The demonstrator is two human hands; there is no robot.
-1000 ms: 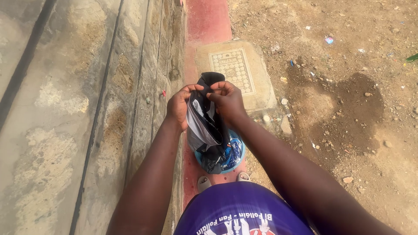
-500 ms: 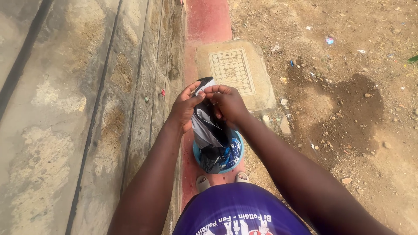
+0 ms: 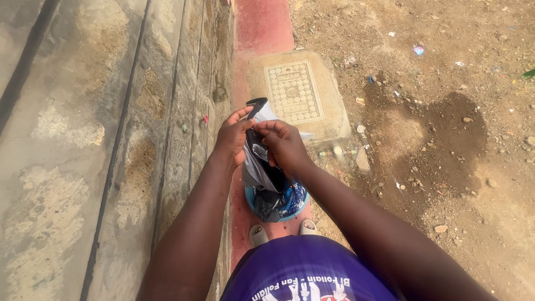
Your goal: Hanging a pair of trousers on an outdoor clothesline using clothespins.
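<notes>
Your left hand [image 3: 233, 139] and right hand [image 3: 284, 144] both pinch the top edge of a black-and-grey garment [image 3: 261, 167], fingers closed on it; it hangs into the blue basin [image 3: 298, 205] by your feet.

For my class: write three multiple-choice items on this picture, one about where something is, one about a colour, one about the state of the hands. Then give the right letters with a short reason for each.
1. Where does the patterned square cover lie?
A. On the ground beyond the hands, beside the red strip
B. On top of the stone wall
C. Inside the basin

2. What colour is the basin under the garment?
A. Yellow
B. Blue
C. White

3. How do the hands stand on the dark garment?
A. Both pinch its top edge
B. Only the left hand touches it
C. Neither touches it

Answers:
1 A: the cover sits in its concrete slab, past the hands and right of the red strip.
2 B: its rim shows blue below the cloth.
3 A: the left hand and the right hand both grip the cloth's upper end.
</notes>
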